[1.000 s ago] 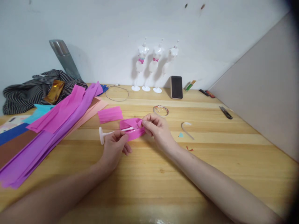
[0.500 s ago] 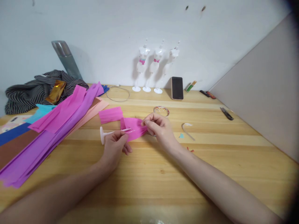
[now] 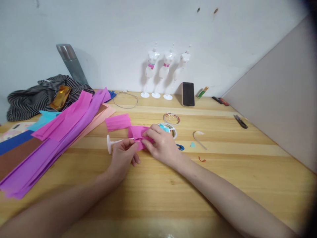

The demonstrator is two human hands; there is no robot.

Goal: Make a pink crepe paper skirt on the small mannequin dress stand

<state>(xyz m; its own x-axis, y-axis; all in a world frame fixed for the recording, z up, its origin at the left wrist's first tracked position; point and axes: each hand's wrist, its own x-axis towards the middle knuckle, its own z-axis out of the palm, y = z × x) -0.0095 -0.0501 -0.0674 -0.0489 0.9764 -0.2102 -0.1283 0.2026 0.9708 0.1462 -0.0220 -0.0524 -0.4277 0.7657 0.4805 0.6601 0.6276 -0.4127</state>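
My left hand [image 3: 122,155] pinches the thin stem of a small white mannequin stand [image 3: 110,143] that lies on its side, its round base pointing left. A piece of pink crepe paper [image 3: 137,132] is wrapped over the stand's other end. My right hand [image 3: 159,144] is closed on this paper from the right, its fingers pressing it against the stand. Another pleated pink paper piece [image 3: 118,121] lies flat just behind the hands. A roll of tape [image 3: 169,128] shows behind my right hand.
Long crepe sheets in pink, purple, peach, blue and brown [image 3: 56,132] cover the left of the wooden table [image 3: 223,172]. Three white mannequin stands [image 3: 164,71], a phone [image 3: 188,94], a wire loop [image 3: 125,99], striped cloth [image 3: 37,94], snips [image 3: 239,120] and paper scraps [image 3: 198,137] lie around.
My right hand has moved left and lower, closing onto the pink paper near my left hand. The tape roll behind it has come into sight. My left hand has stayed in place.
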